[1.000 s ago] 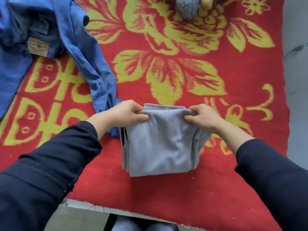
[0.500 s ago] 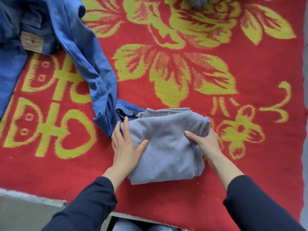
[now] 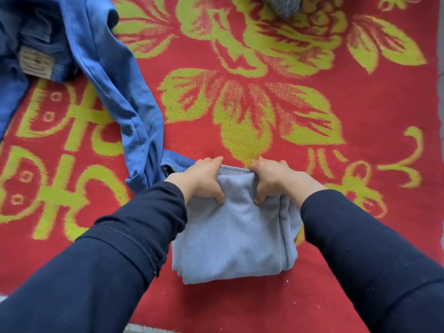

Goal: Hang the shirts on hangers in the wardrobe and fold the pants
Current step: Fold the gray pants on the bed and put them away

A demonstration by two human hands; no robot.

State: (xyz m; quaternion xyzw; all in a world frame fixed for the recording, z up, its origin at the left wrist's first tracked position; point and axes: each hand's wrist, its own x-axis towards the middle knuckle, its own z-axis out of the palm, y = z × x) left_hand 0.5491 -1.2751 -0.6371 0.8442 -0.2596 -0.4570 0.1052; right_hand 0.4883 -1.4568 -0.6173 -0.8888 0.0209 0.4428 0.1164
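Here in front: we see the left sleeve (image 3: pixel 108 272) and the right sleeve (image 3: pixel 372 260), both dark navy, reaching in from the bottom edge on either side of the folded bundle.
Grey pants: the grey pants (image 3: pixel 230 241) lie folded into a thick, roughly square bundle on the red cover (image 3: pixel 384 104), near its front edge. We can see stacked layers along the right side and at the near left corner.
Left grip: the left grip (image 3: pixel 201 181) holds the far left corner of the pants, fingers curled over the far edge and thumb pressed on the top layer.
Right grip: the right grip (image 3: pixel 271 180) holds the far right corner the same way, fingers over the edge and thumb on top.
Between the grips: a short stretch of the pants' far edge shows; the two grips are near each other but apart.
Cover pattern: large yellow-green flowers and leaves on red.
Blue garment: the blue garment (image 3: pixel 120 92) trails from the upper left down to just beside the left grip; we cannot tell whether its end runs under the pants.
Far left: the jeans (image 3: pixel 36 62), with a tan label patch, lie partly under the blue garment.
Far edge: a grey fuzzy thing (image 3: pixel 284 6) is cut off by the top; we cannot tell what it is.
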